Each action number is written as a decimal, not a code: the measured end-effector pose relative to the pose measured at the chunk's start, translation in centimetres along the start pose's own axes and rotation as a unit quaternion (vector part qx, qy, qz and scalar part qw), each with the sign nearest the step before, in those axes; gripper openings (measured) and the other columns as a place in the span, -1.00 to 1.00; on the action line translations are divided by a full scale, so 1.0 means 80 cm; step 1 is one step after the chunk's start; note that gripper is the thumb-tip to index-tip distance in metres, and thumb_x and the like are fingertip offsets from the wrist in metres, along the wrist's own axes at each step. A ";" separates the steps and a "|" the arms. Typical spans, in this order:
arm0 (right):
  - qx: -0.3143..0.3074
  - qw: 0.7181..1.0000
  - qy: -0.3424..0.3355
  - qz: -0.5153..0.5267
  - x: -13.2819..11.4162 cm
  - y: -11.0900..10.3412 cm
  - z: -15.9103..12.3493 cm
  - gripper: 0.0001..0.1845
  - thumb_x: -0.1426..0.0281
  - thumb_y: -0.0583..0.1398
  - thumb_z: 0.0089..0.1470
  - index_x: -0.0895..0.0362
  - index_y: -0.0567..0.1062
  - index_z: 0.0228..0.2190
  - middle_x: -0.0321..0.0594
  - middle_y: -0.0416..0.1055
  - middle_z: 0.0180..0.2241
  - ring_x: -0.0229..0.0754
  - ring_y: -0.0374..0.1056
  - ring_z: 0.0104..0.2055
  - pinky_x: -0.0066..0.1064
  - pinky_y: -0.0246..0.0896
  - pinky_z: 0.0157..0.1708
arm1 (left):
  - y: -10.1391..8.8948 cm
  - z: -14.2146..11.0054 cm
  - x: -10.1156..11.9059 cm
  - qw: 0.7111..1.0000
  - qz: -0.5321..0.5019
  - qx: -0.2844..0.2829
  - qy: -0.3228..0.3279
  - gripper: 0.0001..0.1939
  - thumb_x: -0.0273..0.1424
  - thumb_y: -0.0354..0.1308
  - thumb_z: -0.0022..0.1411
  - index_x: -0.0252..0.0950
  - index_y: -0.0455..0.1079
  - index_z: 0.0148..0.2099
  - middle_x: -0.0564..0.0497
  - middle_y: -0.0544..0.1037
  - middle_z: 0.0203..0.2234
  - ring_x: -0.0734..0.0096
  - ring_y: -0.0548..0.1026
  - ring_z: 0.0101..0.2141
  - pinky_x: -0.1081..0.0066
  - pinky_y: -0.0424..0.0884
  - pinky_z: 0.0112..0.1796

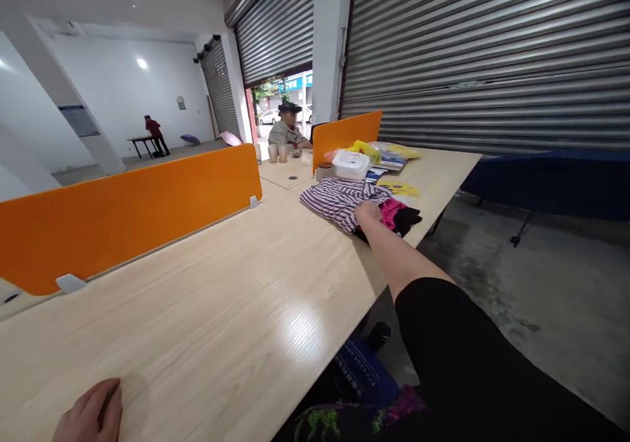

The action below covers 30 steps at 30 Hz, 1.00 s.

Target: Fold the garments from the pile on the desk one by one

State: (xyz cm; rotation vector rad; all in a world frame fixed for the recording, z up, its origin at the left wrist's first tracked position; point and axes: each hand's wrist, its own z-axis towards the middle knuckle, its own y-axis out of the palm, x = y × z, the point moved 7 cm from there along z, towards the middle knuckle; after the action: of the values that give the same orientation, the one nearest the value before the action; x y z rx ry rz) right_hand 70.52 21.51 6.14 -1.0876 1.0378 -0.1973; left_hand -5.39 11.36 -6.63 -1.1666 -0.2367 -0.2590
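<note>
My right hand (368, 211) reaches far across the table to a pile of clothes. It is closed at the near edge of a purple-and-white striped garment (327, 199), and its fingertips are hidden from me. Beside that hand, bright pink cloth (390, 212) and black cloth (407, 220) stick out of the same pile. My left hand (91, 412) rests on the tabletop at the lower left, thumb apart from the loosely bent fingers, holding nothing.
Behind the clothes are a white plastic container (351, 164), a yellow fan-like item (401, 189) and plastic bags. Orange dividers (138, 206) cross the wooden table (221, 284). One person (288, 130) sits at the far end; another (155, 134) stands at a distant table.
</note>
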 end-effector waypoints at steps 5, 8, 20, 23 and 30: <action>0.092 0.968 -0.216 0.084 -0.095 -0.005 -0.035 -0.65 0.44 -0.09 0.22 0.24 0.45 -0.21 0.14 0.33 -0.09 0.07 0.15 0.05 0.02 -0.01 0.04 | -0.010 -0.006 -0.006 0.997 -0.031 0.015 -0.075 -0.63 -0.05 -0.08 0.12 -0.16 0.37 -0.20 -0.07 0.51 -0.17 0.05 0.46 -0.09 0.10 0.37 -0.04; 0.027 0.922 -0.368 0.117 -0.173 0.038 -0.114 -0.76 0.39 0.00 0.21 0.16 0.46 -0.27 -0.11 0.43 -0.22 -0.13 0.28 -0.13 -0.26 0.16 -0.06 | -0.021 -0.005 0.009 0.994 -0.033 0.025 -0.104 -0.60 -0.04 -0.08 0.08 -0.16 0.40 -0.24 -0.07 0.51 -0.20 0.04 0.46 -0.11 0.11 0.39 -0.10; -0.291 0.474 -0.826 0.092 -0.158 0.170 -0.557 -0.72 0.25 0.12 0.23 0.13 0.42 -0.09 -0.09 0.34 0.01 -0.17 0.33 -0.10 -0.24 0.31 -0.12 | -0.061 -0.023 0.065 0.986 -0.067 0.043 -0.143 -0.63 -0.08 -0.09 0.18 -0.20 0.42 -0.26 -0.04 0.54 -0.27 0.24 0.47 -0.25 0.30 0.37 -0.22; -0.296 0.438 -0.845 0.078 -0.150 0.169 -0.569 -0.84 0.33 0.09 0.23 0.12 0.44 -0.28 -0.06 0.36 0.01 -0.21 0.28 -0.21 -0.37 0.20 -0.27 | -0.061 -0.026 0.067 0.984 -0.078 0.050 -0.154 -0.59 -0.03 -0.07 0.20 -0.22 0.41 -0.23 -0.05 0.54 -0.25 0.26 0.48 -0.27 0.31 0.39 -0.24; -0.229 0.345 -0.910 0.016 -0.116 0.143 -0.623 -0.89 0.42 0.10 0.19 0.04 0.44 -0.30 -0.25 0.42 -0.16 -0.22 0.27 -0.27 -0.38 0.01 -0.40 | -0.066 -0.018 0.160 0.991 -0.104 0.078 0.043 -0.56 -0.07 0.02 0.23 -0.26 0.33 0.00 -0.13 0.48 -0.14 0.22 0.46 -0.14 0.25 0.42 -0.14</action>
State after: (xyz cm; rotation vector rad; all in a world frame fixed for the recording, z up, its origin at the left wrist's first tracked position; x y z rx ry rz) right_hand 23.24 1.24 -1.02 -0.9637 -1.1035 1.2628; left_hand 5.09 7.07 1.47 -0.9752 -0.2987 -0.4650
